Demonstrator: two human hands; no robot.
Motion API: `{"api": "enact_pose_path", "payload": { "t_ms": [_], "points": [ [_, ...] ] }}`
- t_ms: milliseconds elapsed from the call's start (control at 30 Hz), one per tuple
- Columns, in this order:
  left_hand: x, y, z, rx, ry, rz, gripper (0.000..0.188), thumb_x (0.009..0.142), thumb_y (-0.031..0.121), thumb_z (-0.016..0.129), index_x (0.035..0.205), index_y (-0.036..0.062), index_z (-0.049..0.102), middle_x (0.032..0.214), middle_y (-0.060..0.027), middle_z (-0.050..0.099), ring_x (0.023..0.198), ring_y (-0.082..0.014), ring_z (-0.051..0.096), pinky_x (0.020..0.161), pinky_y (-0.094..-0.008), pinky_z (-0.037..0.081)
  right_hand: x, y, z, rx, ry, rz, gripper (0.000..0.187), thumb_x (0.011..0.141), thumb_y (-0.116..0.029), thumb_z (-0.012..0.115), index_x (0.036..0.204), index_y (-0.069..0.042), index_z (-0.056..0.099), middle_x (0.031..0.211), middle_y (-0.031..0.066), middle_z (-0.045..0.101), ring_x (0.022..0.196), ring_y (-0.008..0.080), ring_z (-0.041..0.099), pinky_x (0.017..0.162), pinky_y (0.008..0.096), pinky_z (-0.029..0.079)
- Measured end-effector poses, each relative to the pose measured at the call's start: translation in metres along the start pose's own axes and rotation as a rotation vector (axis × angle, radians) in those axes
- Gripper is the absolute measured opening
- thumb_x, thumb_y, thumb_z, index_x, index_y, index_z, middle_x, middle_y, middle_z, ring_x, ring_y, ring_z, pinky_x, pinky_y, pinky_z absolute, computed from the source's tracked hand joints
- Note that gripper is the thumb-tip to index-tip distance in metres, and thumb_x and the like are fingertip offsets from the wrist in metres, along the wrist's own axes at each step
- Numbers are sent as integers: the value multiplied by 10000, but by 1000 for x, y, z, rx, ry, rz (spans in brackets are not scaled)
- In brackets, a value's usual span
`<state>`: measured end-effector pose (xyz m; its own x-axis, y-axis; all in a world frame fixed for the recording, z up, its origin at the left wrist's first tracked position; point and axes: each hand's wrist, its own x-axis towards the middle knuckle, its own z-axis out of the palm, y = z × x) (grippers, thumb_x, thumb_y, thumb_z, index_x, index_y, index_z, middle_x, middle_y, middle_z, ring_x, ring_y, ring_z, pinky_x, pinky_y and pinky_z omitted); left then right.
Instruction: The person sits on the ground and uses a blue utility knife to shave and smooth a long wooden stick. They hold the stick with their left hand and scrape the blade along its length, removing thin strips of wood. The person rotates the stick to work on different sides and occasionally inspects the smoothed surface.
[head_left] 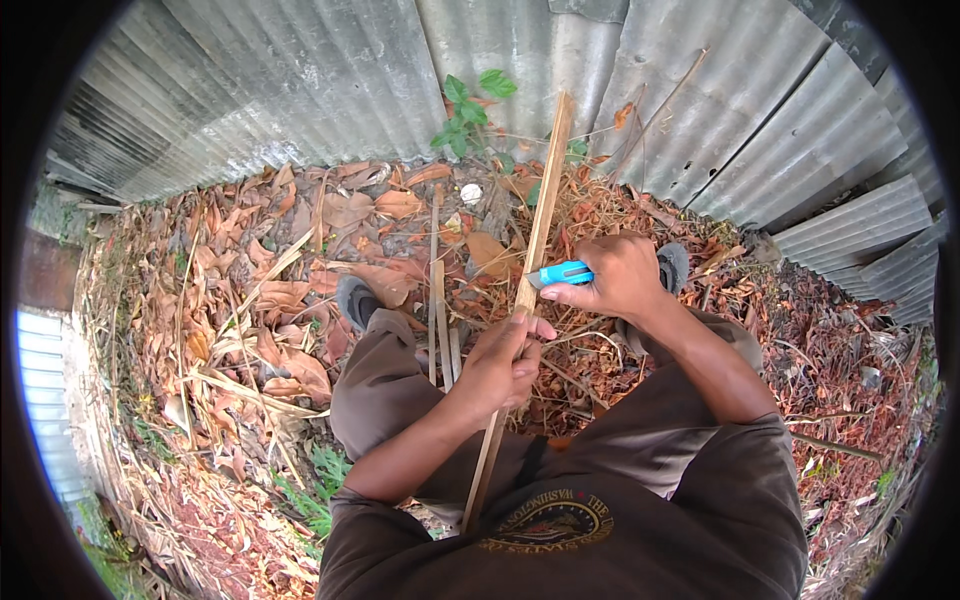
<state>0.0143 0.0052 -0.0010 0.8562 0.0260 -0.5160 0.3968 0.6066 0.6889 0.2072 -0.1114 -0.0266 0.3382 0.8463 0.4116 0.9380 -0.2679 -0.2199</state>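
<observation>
person sits w/ knees apart, mid-frame, working a long bamboo strip (540, 225) that runs from the lap up toward the corrugated metal wall (300, 80) at the top. left hand (500, 365) is clenched round the strip's lower part, steadying it. right hand (620, 275) grips a blue utility knife (562, 273), blade end touching the strip's right edge just above the left hand. looks like shaving is midway: knife sits low on the strip, so the upper length seems left to do, tho can't tell which parts are already trimmed. a few thinner slats (440, 310) stand btwn the knees, left of the strip, prob. done pieces. dry leaves (290, 290) cover the ground.
</observation>
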Motion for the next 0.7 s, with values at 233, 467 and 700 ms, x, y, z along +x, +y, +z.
{"api": "enact_pose_path", "payload": {
  "t_ms": [233, 467, 700],
  "points": [
    [5, -1, 3, 31, 18, 14, 426, 1026, 465, 306, 1062, 65, 448, 603, 52, 309, 402, -35, 230, 365, -211, 212, 8, 4, 4, -1, 13, -20, 643, 676, -734, 637, 635, -93, 611, 462, 85, 477, 434, 304, 541, 447, 413, 431],
    [1, -7, 14, 10, -84, -54, 381, 1042, 401, 299, 1070, 56, 460, 611, 52, 295, 429, -35, 234, 387, -206, 222, 22, 54, 0, -105, 50, 255, 742, 730, -789, 529, 619, -68, 664, 461, 130, 542, 486, 327, 606, 490, 445, 477],
    [2, -4, 4, -46, -38, -54, 408, 1033, 442, 301, 1048, 66, 459, 607, 50, 301, 422, -35, 231, 378, -211, 214, -2, 11, 11, 35, -124, 180, 748, 733, -800, 519, 571, -79, 631, 449, 110, 518, 454, 318, 582, 464, 431, 466]
  ]
}}
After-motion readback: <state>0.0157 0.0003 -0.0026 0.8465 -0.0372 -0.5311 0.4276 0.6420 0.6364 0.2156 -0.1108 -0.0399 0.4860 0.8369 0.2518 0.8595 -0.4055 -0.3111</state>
